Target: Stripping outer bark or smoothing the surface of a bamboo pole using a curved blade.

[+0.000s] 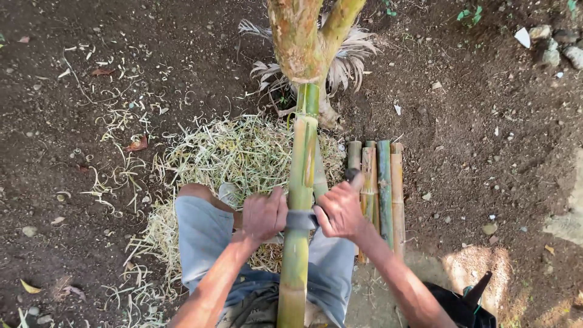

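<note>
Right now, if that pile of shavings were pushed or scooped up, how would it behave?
The shavings are thin, curled strips in a loose heap, so they would likely feel light and floppy. Stray strips lie scattered on the soil, so a push would probably spread them rather than slide the heap whole.

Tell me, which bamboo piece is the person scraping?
The long green bamboo pole leaning against the tree trunk. Both hands press a blade across it. The other, shorter bamboo pieces lie untouched on the soil, to the right.
</note>
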